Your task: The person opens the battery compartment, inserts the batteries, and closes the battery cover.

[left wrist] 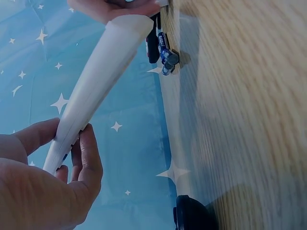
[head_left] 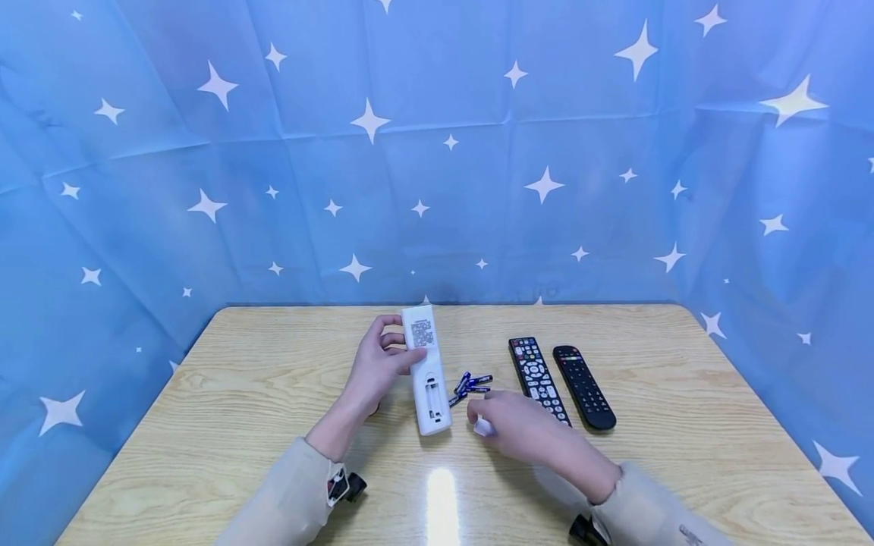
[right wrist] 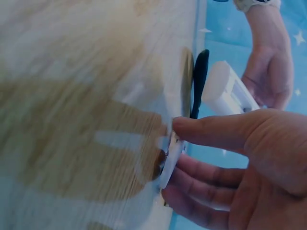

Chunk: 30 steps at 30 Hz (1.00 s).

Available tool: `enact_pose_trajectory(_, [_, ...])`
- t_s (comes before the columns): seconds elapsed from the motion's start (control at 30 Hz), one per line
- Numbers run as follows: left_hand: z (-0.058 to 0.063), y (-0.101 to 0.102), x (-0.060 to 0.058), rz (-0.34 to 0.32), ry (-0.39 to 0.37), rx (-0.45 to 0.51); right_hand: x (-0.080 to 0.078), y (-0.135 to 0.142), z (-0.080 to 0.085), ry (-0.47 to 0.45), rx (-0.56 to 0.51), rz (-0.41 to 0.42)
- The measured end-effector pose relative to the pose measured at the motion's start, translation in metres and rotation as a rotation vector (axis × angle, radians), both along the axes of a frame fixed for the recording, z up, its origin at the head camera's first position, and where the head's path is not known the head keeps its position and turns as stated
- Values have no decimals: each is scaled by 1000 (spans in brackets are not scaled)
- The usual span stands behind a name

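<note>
A white remote control [head_left: 428, 379] is tilted up in my left hand [head_left: 375, 364], back side towards the head camera. The thumb lies across its back and the fingers grip its left edge. Its battery compartment [head_left: 435, 400] is uncovered, with metal contacts showing inside. My right hand [head_left: 515, 425] pinches a small white battery cover [right wrist: 171, 160] between thumb and fingers, low over the table. Several blue batteries [head_left: 471, 384] lie in a loose cluster between the white remote and the right hand.
Two black remotes, one with pale buttons [head_left: 536, 371] and one rounded [head_left: 585, 387], lie at the right on the wooden table [head_left: 273, 379]. A dark object [left wrist: 194, 213] sits near the left hand, mostly hidden in the head view. A blue star-patterned cloth [head_left: 437, 174] hangs behind.
</note>
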<state>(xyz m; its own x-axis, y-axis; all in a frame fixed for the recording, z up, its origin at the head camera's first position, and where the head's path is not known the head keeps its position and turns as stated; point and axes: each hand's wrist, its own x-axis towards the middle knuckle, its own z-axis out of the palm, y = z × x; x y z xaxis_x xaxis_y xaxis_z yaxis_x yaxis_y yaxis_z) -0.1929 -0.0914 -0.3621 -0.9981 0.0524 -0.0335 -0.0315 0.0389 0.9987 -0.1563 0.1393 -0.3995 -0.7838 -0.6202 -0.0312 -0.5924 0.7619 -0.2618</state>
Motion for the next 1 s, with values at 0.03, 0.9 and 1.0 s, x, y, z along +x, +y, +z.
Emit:
enact_pose_trajectory(0.03, [3,0,2,-3,5,5,0,-1,-1,0,8,1])
enact_pose_trajectory(0.9, [12,2,7,-36,1,6,-29,-11,12,42,-17,-85])
enact_pose_trajectory(1.0, [12,2,8,-41,0,0,-34,-14,12,45,-4,-98])
